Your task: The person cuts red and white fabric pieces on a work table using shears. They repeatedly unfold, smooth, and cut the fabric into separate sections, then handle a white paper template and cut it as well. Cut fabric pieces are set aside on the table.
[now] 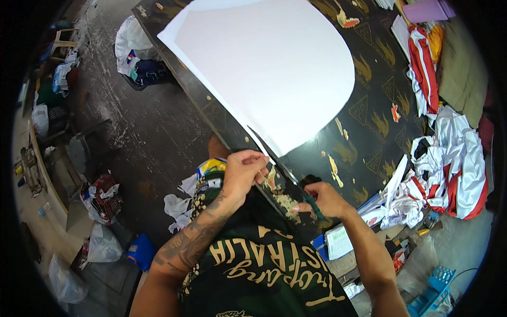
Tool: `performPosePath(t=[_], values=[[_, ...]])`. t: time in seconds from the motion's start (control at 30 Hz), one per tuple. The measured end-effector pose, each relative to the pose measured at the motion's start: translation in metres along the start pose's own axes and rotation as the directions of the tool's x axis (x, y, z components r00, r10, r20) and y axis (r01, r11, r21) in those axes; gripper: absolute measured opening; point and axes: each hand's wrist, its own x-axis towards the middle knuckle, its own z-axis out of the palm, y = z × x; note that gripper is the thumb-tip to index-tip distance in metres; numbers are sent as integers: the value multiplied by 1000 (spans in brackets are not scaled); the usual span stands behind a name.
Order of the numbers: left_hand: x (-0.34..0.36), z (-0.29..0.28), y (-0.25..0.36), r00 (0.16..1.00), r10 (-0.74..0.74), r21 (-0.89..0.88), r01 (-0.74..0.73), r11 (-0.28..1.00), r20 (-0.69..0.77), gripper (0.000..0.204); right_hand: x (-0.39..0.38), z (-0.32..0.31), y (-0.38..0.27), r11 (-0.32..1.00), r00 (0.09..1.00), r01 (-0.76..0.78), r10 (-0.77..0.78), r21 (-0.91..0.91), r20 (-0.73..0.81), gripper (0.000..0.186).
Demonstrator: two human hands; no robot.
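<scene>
A large white sheet (264,68) with a rounded right edge lies on a dark table (364,113). Whether it is paper or cloth I cannot tell. Its left border shows a second white layer underneath. At the sheet's near corner, my left hand (244,170) pinches a narrow white strip along the edge. My right hand (325,199) grips large scissors (287,173) by their dark handles. The long blades point up and left, spread apart, with the strip's edge running between them. Fingers of the right hand partly hide the handles.
Pale scraps (335,170) lie scattered on the table. White and red garments (454,164) are heaped at the right, near a notepad (344,242). Left on the floor are a stuffed white bag (133,45), a blue container (141,252) and plastic bags (104,244). A blue plastic basket (433,290) stands lower right.
</scene>
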Motion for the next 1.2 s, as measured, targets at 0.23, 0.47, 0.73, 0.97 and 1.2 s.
performPosePath(t=[0.23,0.47,0.73,0.97,1.2], values=[[4,-4,-2,1000,8,-3,-8,1000,25,17,18,-8,-48,997,999,38,-39,-71,-12,61],[8,-5,-4,999,-29,31,28,999,30,15,48,-10,-81,994,994,98,-99,-43,-36,72],[6,-8,7,998,-49,107,45,993,32,16,76,-15,-129,993,995,94,-97,-71,-37,74],[2,-10,26,986,-155,222,139,965,56,19,92,-20,-181,999,1000,-30,30,-43,-1,58],[9,-12,32,957,-262,113,248,962,129,19,112,-23,-232,986,997,22,-33,-164,-63,56]])
